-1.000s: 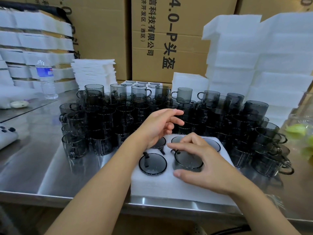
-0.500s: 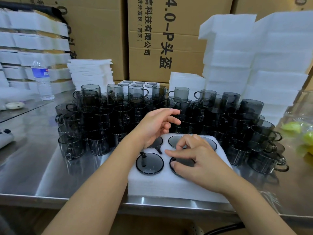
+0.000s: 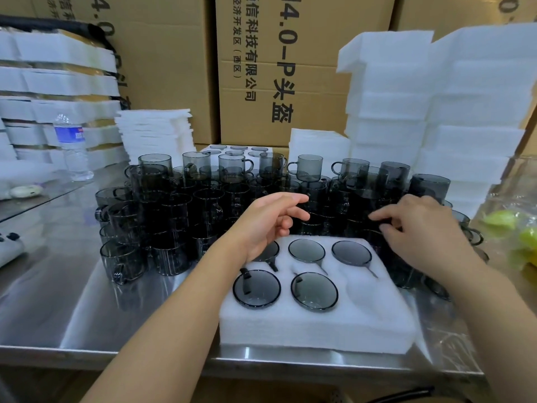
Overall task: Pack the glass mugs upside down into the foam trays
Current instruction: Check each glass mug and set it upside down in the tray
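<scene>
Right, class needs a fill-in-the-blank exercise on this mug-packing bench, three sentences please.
1. The foam tray has one empty slot, at its front ____ corner.
2. The packed mugs sit with their bases facing ____.
3. The water bottle stands to the ____ of the loose mugs.
Missing words: right; up; left.

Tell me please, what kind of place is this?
Probably a packing station in a warehouse or small factory: dozens of identical glass mugs on a steel table, stacks of white foam trays, and printed cardboard cartons behind.
</scene>
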`<action>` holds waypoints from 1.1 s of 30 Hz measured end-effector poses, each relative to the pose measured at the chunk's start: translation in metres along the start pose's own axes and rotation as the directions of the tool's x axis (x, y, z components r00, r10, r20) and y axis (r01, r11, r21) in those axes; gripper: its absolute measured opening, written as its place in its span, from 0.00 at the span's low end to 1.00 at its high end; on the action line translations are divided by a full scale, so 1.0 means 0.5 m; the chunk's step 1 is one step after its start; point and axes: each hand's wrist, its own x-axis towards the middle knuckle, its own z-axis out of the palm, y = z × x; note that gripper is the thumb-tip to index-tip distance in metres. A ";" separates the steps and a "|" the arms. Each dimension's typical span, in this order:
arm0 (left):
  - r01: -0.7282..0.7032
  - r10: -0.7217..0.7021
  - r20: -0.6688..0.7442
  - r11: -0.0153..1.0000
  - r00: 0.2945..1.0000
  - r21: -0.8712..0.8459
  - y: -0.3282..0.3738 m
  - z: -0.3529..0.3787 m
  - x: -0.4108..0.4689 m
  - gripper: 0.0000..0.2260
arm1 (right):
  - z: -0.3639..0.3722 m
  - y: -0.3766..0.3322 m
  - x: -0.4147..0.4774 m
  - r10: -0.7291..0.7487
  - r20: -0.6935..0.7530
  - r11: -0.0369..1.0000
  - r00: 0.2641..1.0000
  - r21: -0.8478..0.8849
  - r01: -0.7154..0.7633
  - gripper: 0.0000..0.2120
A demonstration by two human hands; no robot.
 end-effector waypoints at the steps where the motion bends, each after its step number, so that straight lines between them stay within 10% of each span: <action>1: -0.001 0.001 0.006 1.000 1.000 -0.010 0.000 0.000 0.001 0.09 | -0.001 0.017 0.006 0.007 0.093 0.993 0.996 -0.118 0.004 0.13; 6: -0.009 0.009 0.012 1.000 1.000 -0.017 0.000 0.000 0.000 0.08 | 0.015 0.034 0.016 -0.016 0.298 0.947 0.954 -0.302 0.111 0.12; 16: -0.010 0.010 0.010 1.000 1.000 0.001 0.000 0.000 -0.002 0.08 | 0.054 0.035 0.018 -0.078 0.256 0.919 0.963 -0.356 0.169 0.09; 33: 0.046 -0.046 -0.004 0.998 0.999 -0.051 0.005 0.006 -0.001 0.08 | -0.004 -0.015 0.034 -0.192 -0.129 0.979 0.973 -0.087 0.182 0.08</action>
